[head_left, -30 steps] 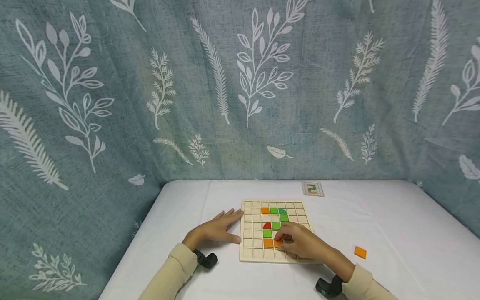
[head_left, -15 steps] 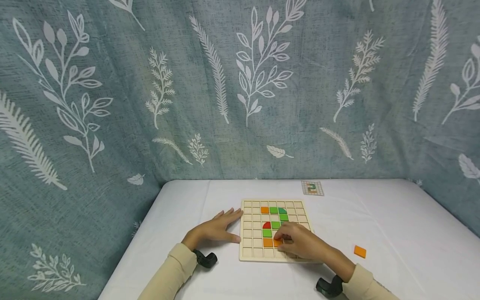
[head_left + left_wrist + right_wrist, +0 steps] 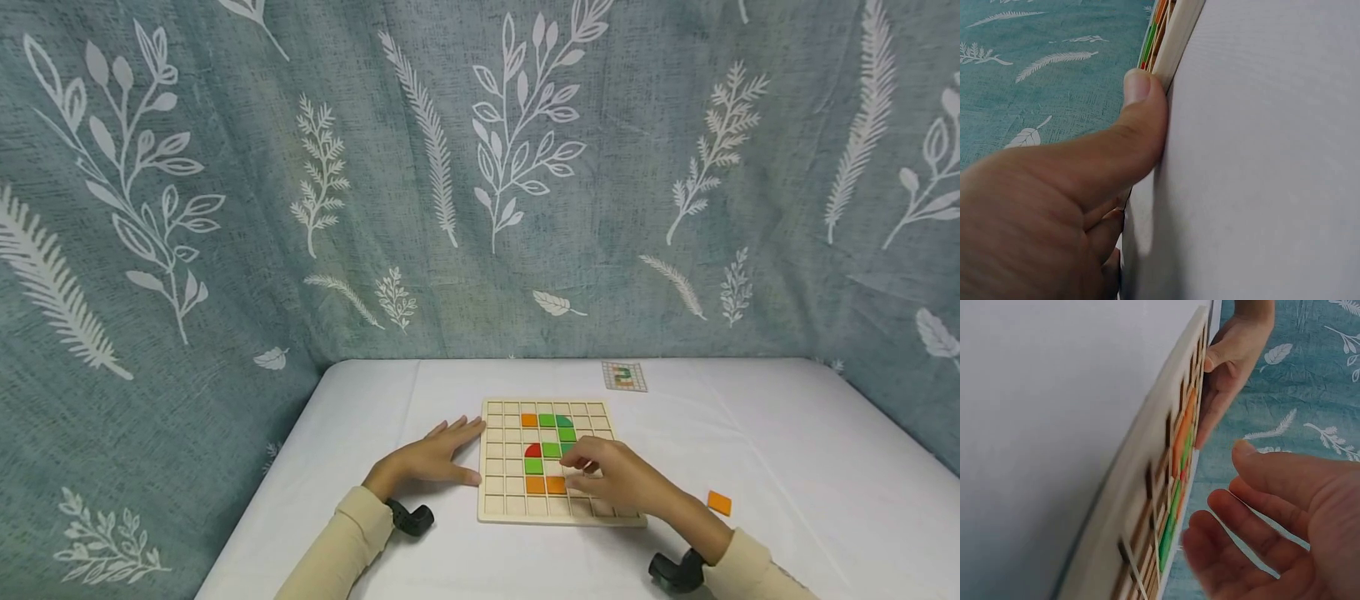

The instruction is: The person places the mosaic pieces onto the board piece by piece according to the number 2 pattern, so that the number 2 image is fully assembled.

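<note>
A wooden grid board (image 3: 495,505) lies on the white table, with orange, green and red tiles set in some of its squares. My left hand (image 3: 435,458) rests flat at the board's left edge, thumb and fingertips touching its side; in the left wrist view the thumb (image 3: 1138,94) presses on the rim. Over the board's right half hovers my right hand (image 3: 611,477), fingers loosely bent and nothing between them. Just left of its thumb, an orange square tile (image 3: 556,485) sits in the grid beside another orange tile (image 3: 535,485). A red quarter-round tile (image 3: 532,451) lies above them.
One loose orange square tile (image 3: 719,503) lies on the table right of the board. A small card (image 3: 624,377) with a printed grid pattern lies near the table's back edge. A leaf-patterned curtain (image 3: 450,208) hangs behind the table.
My right hand has let go of the orange tile, which stays in its square, and has drawn back to the right. My left hand has not moved.
</note>
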`<move>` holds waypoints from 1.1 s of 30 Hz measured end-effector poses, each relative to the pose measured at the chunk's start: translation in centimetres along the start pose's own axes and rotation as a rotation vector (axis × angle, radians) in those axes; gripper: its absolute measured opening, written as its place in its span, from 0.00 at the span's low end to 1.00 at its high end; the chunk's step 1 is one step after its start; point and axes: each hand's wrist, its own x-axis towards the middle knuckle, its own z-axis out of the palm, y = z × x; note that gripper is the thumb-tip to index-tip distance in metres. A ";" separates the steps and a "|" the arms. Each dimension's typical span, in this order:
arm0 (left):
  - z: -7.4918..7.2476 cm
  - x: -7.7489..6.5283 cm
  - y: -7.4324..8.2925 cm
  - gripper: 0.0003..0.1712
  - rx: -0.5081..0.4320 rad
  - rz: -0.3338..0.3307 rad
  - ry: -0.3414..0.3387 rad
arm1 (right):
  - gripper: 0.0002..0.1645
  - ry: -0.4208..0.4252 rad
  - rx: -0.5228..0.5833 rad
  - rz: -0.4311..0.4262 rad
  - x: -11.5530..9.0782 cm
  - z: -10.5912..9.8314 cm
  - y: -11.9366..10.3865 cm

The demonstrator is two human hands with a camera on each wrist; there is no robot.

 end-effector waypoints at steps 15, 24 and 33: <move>-0.1 -0.1 0.1 0.56 0.003 -0.002 -0.002 | 0.14 0.170 -0.189 0.073 -5.1 -3.8 0.7; -0.1 -0.1 0.0 0.56 -0.004 -0.005 -0.006 | 0.19 0.171 -0.195 0.238 -8.9 -5.8 2.6; -0.1 0.0 0.1 0.56 -0.001 0.002 -0.003 | 0.20 0.236 -0.179 0.295 -11.5 -6.9 4.9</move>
